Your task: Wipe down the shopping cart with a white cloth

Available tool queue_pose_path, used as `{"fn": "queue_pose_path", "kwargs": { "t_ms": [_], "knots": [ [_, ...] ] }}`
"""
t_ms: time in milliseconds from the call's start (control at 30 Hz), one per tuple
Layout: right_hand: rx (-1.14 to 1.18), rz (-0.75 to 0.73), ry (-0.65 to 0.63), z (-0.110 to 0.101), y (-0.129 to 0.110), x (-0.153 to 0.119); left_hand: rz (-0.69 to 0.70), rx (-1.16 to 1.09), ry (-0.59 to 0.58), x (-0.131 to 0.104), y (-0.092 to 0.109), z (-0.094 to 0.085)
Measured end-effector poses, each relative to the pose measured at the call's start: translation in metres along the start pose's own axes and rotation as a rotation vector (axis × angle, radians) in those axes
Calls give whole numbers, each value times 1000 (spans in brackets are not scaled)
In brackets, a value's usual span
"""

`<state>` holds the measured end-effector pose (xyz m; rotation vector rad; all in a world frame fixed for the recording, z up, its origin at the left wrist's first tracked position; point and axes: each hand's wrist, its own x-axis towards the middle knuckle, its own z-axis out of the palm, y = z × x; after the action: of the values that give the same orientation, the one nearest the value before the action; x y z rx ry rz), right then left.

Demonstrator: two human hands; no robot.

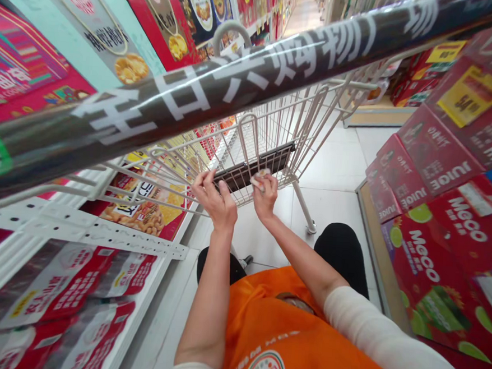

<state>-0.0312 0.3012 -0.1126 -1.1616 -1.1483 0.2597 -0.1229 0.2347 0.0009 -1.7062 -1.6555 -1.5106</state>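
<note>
A wire shopping cart (271, 116) stands in front of me, its dark printed handlebar (253, 75) crossing the upper view. Low on its near side runs a black strip (247, 168). My left hand (219, 205) grips the cart at the strip's left end, thumb and fingers on either side of it. Pinched in my right hand (265, 200) is a small crumpled, whitish cloth (260, 180), with reddish and yellowish marks, pressed against the strip's right part. The fingertips behind the cloth are partly hidden.
Gift boxes (113, 29) line the shelf at left, above a lower shelf of red-labelled packs (65, 290). Red drink cartons (440, 237) are stacked at right beside a yellow price tag (473, 96). Pale floor tiles (327, 167) run between them.
</note>
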Motion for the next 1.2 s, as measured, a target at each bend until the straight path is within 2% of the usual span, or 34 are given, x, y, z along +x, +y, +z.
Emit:
{"fn": "queue_pose_path", "kwargs": {
  "t_ms": [100, 167, 400, 600, 767, 867, 1067, 1200],
  "knots": [
    [30, -102, 11, 5, -21, 12, -57, 49, 102, -1, -3, -3],
    [34, -149, -6, 8, -26, 17, -96, 75, 137, -4, -5, -3],
    [-16, -60, -94, 3, -4, -8, -137, 35, -57, -13, -11, -1],
    [22, -127, -33, 12, -24, -1, -142, 4, -86, -18, -10, -4],
    [-34, -73, -119, 11, -1, -18, -158, -50, -108, -18, -5, -12],
    [-35, -65, -142, 5, 5, -29, -155, -140, -120, -18, -5, -16],
    [16, -183, -89, 17, -25, -21, -131, -402, -137, -22, -11, -25],
    [-46, -144, -90, 21, -13, -37, -109, -522, -164, -25, -14, -31]
  ]
}}
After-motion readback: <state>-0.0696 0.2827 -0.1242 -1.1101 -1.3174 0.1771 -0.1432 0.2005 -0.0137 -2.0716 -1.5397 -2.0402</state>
